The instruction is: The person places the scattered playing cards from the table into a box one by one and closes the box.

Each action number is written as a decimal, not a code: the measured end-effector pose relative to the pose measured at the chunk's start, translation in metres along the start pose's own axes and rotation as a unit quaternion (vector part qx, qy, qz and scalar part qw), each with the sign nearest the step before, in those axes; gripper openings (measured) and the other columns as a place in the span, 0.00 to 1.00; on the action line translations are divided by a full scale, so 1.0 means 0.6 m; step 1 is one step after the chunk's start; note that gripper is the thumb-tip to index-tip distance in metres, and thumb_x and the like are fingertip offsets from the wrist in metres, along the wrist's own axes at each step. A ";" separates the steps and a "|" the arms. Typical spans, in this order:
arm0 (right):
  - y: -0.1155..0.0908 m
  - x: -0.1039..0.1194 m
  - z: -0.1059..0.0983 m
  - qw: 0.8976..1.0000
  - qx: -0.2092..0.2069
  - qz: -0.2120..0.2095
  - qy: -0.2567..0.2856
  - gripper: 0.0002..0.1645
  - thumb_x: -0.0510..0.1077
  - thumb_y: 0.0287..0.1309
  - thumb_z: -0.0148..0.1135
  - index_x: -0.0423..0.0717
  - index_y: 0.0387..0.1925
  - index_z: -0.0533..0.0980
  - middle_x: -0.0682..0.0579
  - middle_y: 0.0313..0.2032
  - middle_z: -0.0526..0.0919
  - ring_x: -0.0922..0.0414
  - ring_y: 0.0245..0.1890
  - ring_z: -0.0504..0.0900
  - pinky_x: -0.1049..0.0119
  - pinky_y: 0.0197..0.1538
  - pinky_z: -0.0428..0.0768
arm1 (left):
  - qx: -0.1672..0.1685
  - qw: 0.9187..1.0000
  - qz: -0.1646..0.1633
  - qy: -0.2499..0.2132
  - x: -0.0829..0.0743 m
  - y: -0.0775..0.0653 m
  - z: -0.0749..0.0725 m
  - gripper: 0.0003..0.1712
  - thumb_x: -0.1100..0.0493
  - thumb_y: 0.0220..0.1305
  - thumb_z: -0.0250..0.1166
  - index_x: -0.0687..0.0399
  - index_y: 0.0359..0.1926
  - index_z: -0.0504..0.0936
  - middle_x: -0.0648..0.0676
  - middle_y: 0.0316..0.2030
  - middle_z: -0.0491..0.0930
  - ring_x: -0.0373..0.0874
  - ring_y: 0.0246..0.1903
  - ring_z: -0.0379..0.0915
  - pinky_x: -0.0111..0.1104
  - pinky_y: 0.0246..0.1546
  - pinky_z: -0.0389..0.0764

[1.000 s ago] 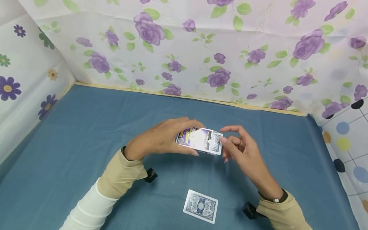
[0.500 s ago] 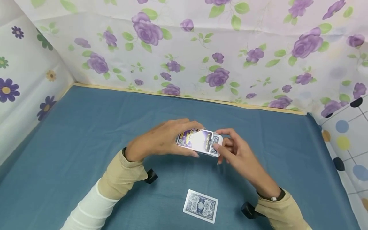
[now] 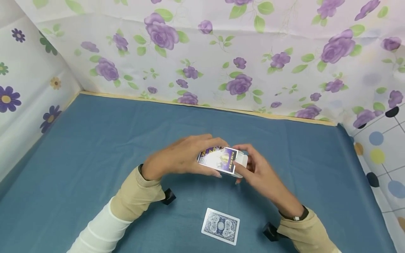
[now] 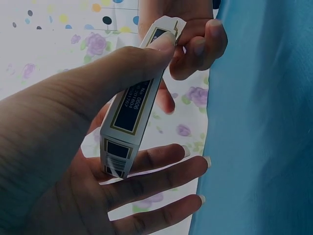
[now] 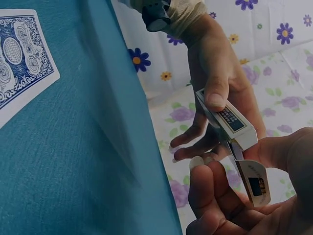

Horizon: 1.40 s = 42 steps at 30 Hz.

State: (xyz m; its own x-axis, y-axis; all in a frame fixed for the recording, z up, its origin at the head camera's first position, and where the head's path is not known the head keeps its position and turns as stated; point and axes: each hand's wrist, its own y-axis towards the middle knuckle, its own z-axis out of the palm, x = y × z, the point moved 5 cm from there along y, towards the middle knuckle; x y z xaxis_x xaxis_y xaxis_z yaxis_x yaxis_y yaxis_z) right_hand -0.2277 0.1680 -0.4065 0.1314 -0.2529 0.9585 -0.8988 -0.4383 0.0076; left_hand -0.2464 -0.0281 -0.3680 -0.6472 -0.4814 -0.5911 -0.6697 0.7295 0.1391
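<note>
My left hand [image 3: 183, 154] grips a playing card box [image 3: 218, 158] between its thumb and fingers, above the table. The box has a purple and white printed face with glare on it. Its end toward my right hand stands open, with a white flap [image 3: 242, 160] sticking out; the flap also shows in the right wrist view. My right hand [image 3: 261, 172] pinches that open end, thumb on the near face and the other fingers at the top edge and behind. Whatever is inside the box is mostly hidden. A single blue-backed playing card [image 3: 220, 226] lies face down nearer to me.
A blue cloth [image 3: 110, 140] covers the table. Floral sheeting [image 3: 196, 52] rises along the back, with more patterned sheeting [image 3: 28, 80] on the left and a dotted sheet [image 3: 384, 154] at right.
The blue card back seen at the box's open end has gone from view, leaving the white flap showing. My right hand has moved left against the box; the loose card stays put.
</note>
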 end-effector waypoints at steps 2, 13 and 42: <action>0.000 -0.002 0.002 1.000 0.003 -0.003 -0.003 0.25 0.37 0.67 0.58 0.44 0.63 0.66 0.35 0.38 0.80 0.51 0.23 0.81 0.52 0.27 0.81 | 0.001 1.000 0.000 0.002 -0.001 0.000 0.002 0.37 0.36 0.54 0.70 0.35 0.64 0.73 0.40 0.40 0.73 0.36 0.31 0.68 0.31 0.29 0.73; 0.000 -0.006 -0.003 1.000 0.008 0.003 0.002 0.24 0.47 0.70 0.55 0.48 0.64 0.66 0.41 0.30 0.77 0.44 0.22 0.79 0.54 0.27 0.79 | -0.010 1.000 0.000 -0.026 -0.001 -0.002 -0.004 0.37 0.37 0.53 0.71 0.36 0.64 0.73 0.40 0.37 0.72 0.34 0.31 0.68 0.30 0.30 0.74; -0.014 0.007 -0.042 0.989 0.116 0.012 -0.093 0.15 0.51 0.70 0.55 0.48 0.51 0.73 0.44 0.35 0.82 0.50 0.32 0.83 0.58 0.34 0.79 | -0.024 0.999 -0.017 -0.019 0.007 -0.009 -0.023 0.37 0.36 0.53 0.71 0.34 0.63 0.73 0.40 0.36 0.72 0.34 0.31 0.68 0.30 0.30 0.74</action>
State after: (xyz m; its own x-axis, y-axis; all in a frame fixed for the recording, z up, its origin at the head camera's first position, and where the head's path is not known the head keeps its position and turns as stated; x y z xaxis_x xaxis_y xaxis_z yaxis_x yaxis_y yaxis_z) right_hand -0.2297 0.1922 -0.3952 0.2051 -0.4102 0.8886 -0.7850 -0.6112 -0.1009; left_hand -0.2506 -0.0411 -0.3603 -0.6101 -0.4857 -0.6259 -0.7079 0.6891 0.1553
